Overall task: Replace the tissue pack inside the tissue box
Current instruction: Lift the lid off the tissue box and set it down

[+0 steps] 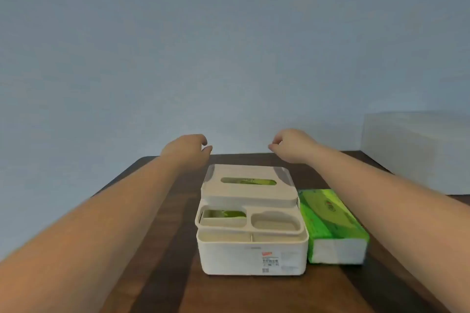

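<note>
A white tissue box point(251, 256) stands in the middle of the dark wooden table point(157, 249). Its lid point(248, 192) sits on top, and green packaging shows through the slot and through a front compartment. A full green tissue pack point(330, 223) lies flat against the box's right side. My left hand point(189, 148) hovers beyond the box's far left corner, fingers curled and apart, holding nothing. My right hand point(290, 143) hovers beyond the far right corner, likewise curled and holding nothing. Neither hand touches the box.
A large white block point(417, 150) sits at the table's back right. A plain blue-grey wall point(229, 46) rises directly behind the table's far edge.
</note>
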`<action>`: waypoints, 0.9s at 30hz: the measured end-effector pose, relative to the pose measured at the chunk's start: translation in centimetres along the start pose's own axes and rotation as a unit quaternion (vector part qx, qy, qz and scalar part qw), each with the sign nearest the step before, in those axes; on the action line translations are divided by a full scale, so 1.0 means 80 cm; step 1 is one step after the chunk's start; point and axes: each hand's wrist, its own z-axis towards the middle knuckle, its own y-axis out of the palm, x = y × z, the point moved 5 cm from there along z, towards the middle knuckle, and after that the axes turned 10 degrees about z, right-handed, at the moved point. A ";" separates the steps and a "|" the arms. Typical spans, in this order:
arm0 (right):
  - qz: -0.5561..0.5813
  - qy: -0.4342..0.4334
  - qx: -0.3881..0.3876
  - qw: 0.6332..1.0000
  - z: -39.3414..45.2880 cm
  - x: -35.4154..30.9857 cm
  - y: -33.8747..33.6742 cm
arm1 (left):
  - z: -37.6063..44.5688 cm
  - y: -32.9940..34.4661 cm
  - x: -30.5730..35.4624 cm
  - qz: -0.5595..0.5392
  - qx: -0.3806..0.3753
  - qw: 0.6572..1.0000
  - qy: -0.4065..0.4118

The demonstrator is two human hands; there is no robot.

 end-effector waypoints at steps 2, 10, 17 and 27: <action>0.000 0.023 -0.001 1.000 -0.024 0.003 0.000 | -0.022 -0.001 -0.006 -0.018 -0.010 1.000 -0.007; -0.048 0.126 -0.044 0.990 -0.074 0.014 0.003 | -0.065 0.013 -0.013 -0.050 -0.094 0.994 -0.029; -0.042 0.157 -0.093 0.982 -0.076 0.027 0.016 | -0.067 0.038 -0.002 -0.173 -0.162 0.970 -0.048; -0.011 0.137 -0.050 0.989 -0.067 0.032 0.022 | -0.062 0.045 -0.014 -0.281 -0.133 0.946 -0.091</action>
